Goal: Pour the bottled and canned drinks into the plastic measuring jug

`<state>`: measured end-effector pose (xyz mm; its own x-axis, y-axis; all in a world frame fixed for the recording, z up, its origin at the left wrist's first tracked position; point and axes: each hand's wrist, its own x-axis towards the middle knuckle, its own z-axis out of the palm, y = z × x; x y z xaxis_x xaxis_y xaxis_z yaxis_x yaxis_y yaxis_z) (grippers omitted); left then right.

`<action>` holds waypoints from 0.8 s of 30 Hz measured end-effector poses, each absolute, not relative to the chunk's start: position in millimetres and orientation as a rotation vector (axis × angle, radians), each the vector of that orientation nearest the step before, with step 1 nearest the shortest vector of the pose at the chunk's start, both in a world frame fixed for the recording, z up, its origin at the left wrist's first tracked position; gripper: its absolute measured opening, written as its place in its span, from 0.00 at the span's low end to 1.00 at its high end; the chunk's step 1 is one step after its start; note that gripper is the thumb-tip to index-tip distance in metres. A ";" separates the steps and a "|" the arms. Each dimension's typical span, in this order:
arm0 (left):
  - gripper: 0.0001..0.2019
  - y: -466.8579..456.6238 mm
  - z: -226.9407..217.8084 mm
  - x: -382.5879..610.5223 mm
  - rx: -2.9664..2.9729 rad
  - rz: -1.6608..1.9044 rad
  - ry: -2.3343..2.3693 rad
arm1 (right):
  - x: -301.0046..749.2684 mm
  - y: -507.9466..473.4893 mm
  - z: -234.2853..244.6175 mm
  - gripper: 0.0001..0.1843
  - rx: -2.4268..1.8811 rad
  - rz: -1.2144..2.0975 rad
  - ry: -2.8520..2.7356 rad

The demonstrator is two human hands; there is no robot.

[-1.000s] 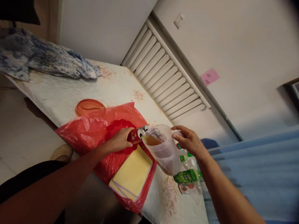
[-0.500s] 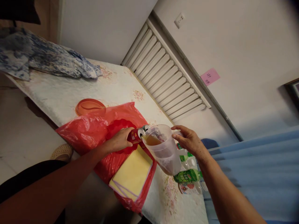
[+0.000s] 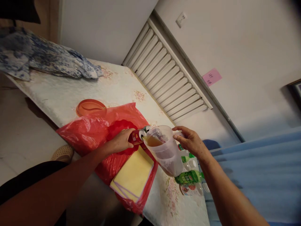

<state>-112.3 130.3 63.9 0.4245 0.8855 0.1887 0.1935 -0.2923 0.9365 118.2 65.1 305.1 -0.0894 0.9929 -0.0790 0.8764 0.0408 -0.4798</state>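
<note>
My left hand (image 3: 121, 140) is wrapped round a red drink can (image 3: 135, 137), its top facing the spout of a plastic pitcher. The translucent pitcher (image 3: 168, 160) is tilted toward the can, with brown liquid (image 3: 155, 141) gathered near its spout. My right hand (image 3: 189, 141) grips the pitcher at its handle side. Another can (image 3: 147, 128), with a silvery top, shows just behind the red one. Beneath the left hand lies a red plastic bag (image 3: 94, 128) with a red scalloped container (image 3: 115, 125) on it. Folded yellow cloths (image 3: 134, 172) rest on the bag's near part.
A round orange-red lid (image 3: 91, 107) lies on the flowered tablecloth (image 3: 119, 83). Several plastic bottles with green labels, one a green bottle (image 3: 188, 177), are at the right edge. Blue-and-white fabric (image 3: 58, 61) is bunched at the far left. A radiator (image 3: 164, 69) runs along the wall.
Almost nothing differs. Both hands, the can and the tilted pitcher keep their places.
</note>
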 end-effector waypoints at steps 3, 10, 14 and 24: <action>0.28 130.5 63.6 -112.1 1.757 0.928 0.944 | 119.4 65.5 304.5 0.22 -1.906 0.595 -2.051; 0.27 131.0 63.8 -112.3 1.748 0.926 0.949 | 119.7 65.2 305.0 0.22 -1.910 0.589 -2.060; 0.27 129.4 66.5 -113.3 1.745 0.937 0.956 | 118.6 64.7 306.1 0.23 -1.915 0.597 -2.059; 0.27 130.8 63.3 -111.9 1.761 0.908 0.979 | 118.7 65.0 306.6 0.23 -1.924 0.592 -2.070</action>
<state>-111.9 130.8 63.3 0.4172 0.8934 0.1668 0.2337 -0.2828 0.9303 118.7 65.0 306.6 -0.0940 0.9916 -0.0885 0.8885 0.0435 -0.4568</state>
